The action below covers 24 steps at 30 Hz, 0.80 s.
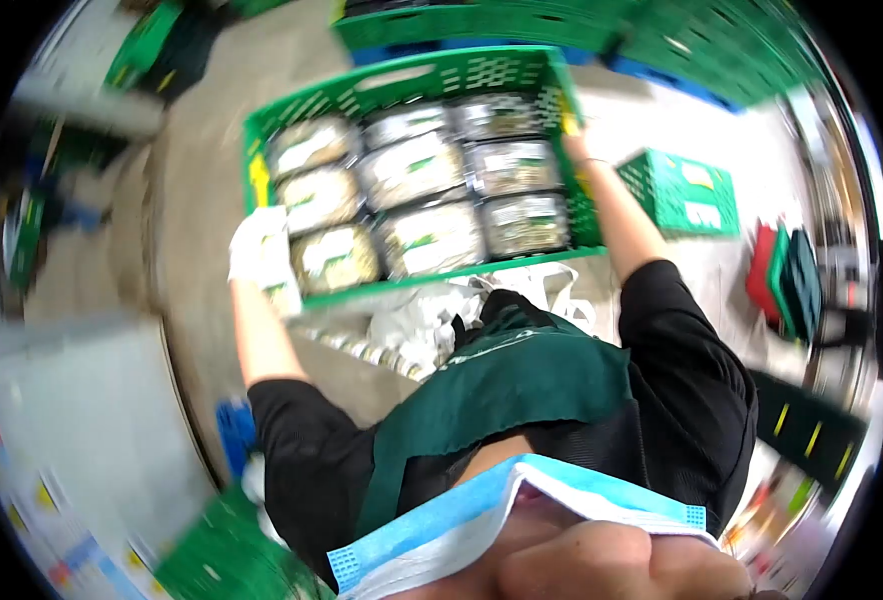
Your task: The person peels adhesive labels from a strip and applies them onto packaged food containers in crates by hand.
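Between my hands is a green plastic crate (462,66) with yellow clips on its short sides. Rows of clear plastic food packs (414,172) with white and green labels lie inside; their contents look pale, but blur hides the kind. My left hand (256,246), in a white glove, is closed on the crate's left side by the front corner. On the right side, beside the yellow clip, my right hand (579,148) grips the crate, its fingers partly hidden by the wall. I wear a dark green apron (522,385).
Stacked green crates (522,22) stand beyond the held one. Another green crate (682,195) sits on the floor at right, near red and green folded items (777,280). A pale cabinet-like surface (82,400) is at lower left, with white bags (417,320) below the crate.
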Tool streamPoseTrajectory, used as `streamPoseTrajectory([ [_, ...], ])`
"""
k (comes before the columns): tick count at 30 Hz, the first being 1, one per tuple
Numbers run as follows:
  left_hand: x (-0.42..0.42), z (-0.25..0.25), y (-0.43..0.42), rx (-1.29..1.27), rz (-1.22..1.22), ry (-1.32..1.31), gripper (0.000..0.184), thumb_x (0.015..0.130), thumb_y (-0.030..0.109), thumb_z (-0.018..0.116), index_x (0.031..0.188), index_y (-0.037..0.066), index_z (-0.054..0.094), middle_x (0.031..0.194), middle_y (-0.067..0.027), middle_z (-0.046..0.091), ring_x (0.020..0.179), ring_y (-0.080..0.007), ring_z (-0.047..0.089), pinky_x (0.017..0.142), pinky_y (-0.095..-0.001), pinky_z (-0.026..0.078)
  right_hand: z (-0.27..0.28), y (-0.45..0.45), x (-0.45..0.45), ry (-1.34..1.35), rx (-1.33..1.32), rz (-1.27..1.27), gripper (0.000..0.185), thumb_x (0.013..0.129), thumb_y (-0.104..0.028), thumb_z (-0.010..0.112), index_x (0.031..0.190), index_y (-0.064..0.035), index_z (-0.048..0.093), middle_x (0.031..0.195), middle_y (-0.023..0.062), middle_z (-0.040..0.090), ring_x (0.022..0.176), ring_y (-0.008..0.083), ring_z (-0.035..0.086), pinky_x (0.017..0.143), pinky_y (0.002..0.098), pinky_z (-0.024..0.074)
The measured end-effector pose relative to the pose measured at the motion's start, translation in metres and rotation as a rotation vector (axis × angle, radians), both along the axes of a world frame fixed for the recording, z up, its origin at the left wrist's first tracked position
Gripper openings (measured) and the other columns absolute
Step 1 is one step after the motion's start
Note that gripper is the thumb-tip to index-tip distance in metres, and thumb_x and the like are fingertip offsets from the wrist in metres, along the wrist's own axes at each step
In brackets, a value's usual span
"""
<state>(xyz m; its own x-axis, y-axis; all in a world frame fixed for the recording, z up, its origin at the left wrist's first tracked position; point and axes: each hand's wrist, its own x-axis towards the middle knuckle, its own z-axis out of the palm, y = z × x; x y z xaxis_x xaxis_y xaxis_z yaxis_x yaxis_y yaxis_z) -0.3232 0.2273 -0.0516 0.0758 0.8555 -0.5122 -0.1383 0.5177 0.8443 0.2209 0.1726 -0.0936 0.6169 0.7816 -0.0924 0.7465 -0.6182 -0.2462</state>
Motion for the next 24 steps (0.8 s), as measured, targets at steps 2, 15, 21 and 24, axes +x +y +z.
streamPoseTrajectory([
  [2,0.031,0.029,-0.009,-0.071,0.092,-0.07,0.015,0.07,0.01,0.056,0.084,0.002,0.058,0.073,-0.0045,0.058,0.065,-0.0135,0.054,0.059,-0.023,0.045,0.018,-0.004,0.007,0.089,0.006,-0.058,0.035,0.068,-0.028,0.056,0.091,-0.001,0.055,0.087,0.0192,0.058,0.082,0.0298,0.057,0.072,0.0365,0.0452],
  [15,0.077,0.097,-0.078,0.268,0.092,0.378,0.007,0.075,0.003,0.049,0.077,0.001,0.055,0.071,-0.003,0.055,0.06,-0.012,0.053,0.053,-0.0237,0.044,0.064,-0.065,0.116,0.543,0.136,0.002,0.06,0.063,-0.042,0.061,0.096,0.0065,0.052,0.094,0.0235,0.055,0.09,0.0318,0.054,0.078,0.0341,0.0419],
  [21,0.139,0.058,-0.031,0.313,-0.08,0.114,0.014,0.076,0.005,0.048,0.086,-0.001,0.056,0.078,-0.0071,0.058,0.065,-0.0152,0.056,0.057,-0.0261,0.047,0.089,-0.139,0.155,0.463,0.248,-0.394,0.054,0.064,-0.04,0.064,0.094,0.0042,0.055,0.086,0.0173,0.059,0.082,0.0264,0.057,0.072,0.0331,0.0437],
  [24,0.223,0.035,-0.018,0.216,-0.217,0.0,0.02,0.074,0.006,0.044,0.089,-0.001,0.055,0.082,-0.0092,0.058,0.072,-0.0189,0.058,0.064,-0.0297,0.049,0.088,-0.173,0.248,0.414,0.265,-0.502,0.05,0.062,-0.039,0.065,0.084,0.0049,0.058,0.068,0.0131,0.058,0.055,0.0205,0.056,0.052,0.0324,0.0447],
])
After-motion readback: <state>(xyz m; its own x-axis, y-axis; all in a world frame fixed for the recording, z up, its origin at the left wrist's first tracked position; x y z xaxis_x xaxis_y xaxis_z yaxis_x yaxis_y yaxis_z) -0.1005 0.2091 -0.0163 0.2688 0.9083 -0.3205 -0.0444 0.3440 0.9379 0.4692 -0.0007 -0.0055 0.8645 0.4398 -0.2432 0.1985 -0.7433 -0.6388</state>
